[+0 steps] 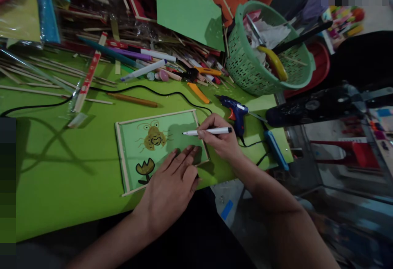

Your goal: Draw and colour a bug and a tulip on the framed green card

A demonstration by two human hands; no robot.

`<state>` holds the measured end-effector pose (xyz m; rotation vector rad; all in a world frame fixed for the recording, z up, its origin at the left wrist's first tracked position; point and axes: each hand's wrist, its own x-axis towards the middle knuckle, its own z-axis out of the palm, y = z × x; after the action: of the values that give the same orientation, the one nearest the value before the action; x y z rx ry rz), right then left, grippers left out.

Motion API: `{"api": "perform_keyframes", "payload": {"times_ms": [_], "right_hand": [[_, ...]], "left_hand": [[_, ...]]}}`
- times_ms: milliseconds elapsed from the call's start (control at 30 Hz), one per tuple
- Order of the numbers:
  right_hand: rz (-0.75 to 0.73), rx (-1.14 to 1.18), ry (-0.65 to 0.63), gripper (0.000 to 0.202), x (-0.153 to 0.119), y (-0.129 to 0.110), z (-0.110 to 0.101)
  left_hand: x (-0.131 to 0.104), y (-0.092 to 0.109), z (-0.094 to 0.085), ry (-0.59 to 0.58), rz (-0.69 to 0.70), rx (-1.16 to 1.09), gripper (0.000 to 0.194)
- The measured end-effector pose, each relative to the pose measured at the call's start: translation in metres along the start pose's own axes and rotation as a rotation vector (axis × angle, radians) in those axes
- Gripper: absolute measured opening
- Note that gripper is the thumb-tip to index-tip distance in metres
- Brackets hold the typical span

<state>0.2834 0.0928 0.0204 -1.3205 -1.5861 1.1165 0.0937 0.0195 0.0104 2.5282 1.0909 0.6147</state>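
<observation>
A green sheet edged with thin wooden sticks, the framed picture point(175, 126), lies on the table near its front edge. It bears a brown beetle drawing point(156, 139) and a tulip drawing point(145, 169) below. My left hand point(176, 175) lies with its fingers stretched over the lower part of the sheet. Over the sheet's right edge, my right hand point(218, 137) grips a white marker point(215, 131). The marker's dark tip points left, over or on the green area right of the beetle; contact cannot be made out.
Behind the picture are a brown stick point(133, 100), a black cable and an orange cutter point(198, 93). A blue glue gun point(235, 111) lies to the right, below a green basket point(245, 66). Pens and wooden sticks crowd the back of the green table point(67, 187).
</observation>
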Motion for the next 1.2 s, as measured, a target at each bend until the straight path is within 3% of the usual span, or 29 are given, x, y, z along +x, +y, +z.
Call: {"api": "perform_keyframes", "payload": {"times_ms": [933,1200], "right_hand": [[0.021,-0.021,0.000,0.009,-0.0002,-0.0020,0.0004],[0.051,0.095,0.062,0.010,0.0004,0.0014,-0.0023]], "left_hand": [[-0.0002,-0.0002,0.0000,-0.029,-0.005,0.003,0.019],[-0.0002,0.0005,-0.0015,-0.030,-0.014,-0.006,0.019]]}}
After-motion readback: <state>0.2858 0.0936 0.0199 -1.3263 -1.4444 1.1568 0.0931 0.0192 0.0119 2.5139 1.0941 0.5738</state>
